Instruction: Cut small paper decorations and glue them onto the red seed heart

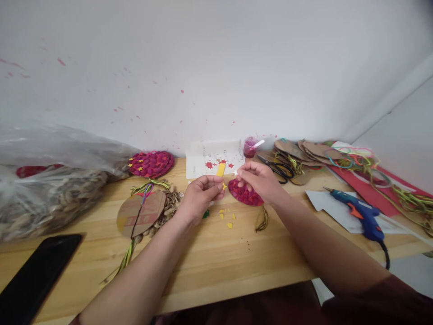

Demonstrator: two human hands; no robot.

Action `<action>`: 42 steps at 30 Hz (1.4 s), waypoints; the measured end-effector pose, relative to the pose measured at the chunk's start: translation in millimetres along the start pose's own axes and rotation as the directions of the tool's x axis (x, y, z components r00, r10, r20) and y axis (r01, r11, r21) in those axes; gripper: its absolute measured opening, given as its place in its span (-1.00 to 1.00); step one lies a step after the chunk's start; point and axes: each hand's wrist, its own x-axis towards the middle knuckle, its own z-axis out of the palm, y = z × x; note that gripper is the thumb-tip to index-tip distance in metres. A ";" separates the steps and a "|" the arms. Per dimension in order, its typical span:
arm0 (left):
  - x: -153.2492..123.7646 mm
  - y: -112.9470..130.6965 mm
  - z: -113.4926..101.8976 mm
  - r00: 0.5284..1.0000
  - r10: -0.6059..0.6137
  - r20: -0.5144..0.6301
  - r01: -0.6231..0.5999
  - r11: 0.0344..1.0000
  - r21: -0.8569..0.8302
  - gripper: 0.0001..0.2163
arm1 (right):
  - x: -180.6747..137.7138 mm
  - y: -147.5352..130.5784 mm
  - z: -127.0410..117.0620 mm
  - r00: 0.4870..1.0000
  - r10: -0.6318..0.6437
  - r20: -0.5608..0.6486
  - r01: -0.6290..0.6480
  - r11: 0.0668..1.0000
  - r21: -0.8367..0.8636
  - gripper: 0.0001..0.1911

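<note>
My left hand (203, 196) is closed on a yellow strip (221, 169) that sticks up past the fingertips. A small yellow star (224, 186) shows at those same fingertips. Between the fingers of my right hand (260, 179) is a small white star-shaped piece (236, 172). Partly under the right hand lies a round disc (244, 195) covered in magenta pieces, with a yellow-green tassel (261, 220) below it. Yellow scraps (230, 225) are scattered on the table between my forearms. Behind my hands, red stars (209, 165) rest on a white printed sheet (194, 161).
At left are a bag of shells (64, 198), a phone (40, 275), a cardboard disc (140, 212) and star-trimmed magenta discs (154, 163). At right are scissors (282, 171), stacked cardboard discs (294, 151) and a blue glue gun (363, 214). A cup of magenta paint (249, 148) stands behind.
</note>
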 end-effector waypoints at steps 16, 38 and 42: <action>6.9 -2.1 -6.7 0.997 0.042 -0.065 -0.044 0.999 -0.025 -0.80 | 105.9 15.1 -8.6 0.996 -0.034 -0.080 -0.033 0.699 -0.714 -0.89; -0.9 2.9 -2.2 0.998 0.041 -0.052 -0.039 0.998 0.050 -0.69 | -3.0 -13.6 -36.7 0.989 -0.052 0.136 0.108 0.890 -0.444 -0.75; -7.4 3.2 3.7 1.000 0.002 0.011 -0.002 1.000 0.024 -0.67 | -22.0 -23.4 -16.2 0.956 -0.011 0.294 0.083 0.969 -0.233 -0.75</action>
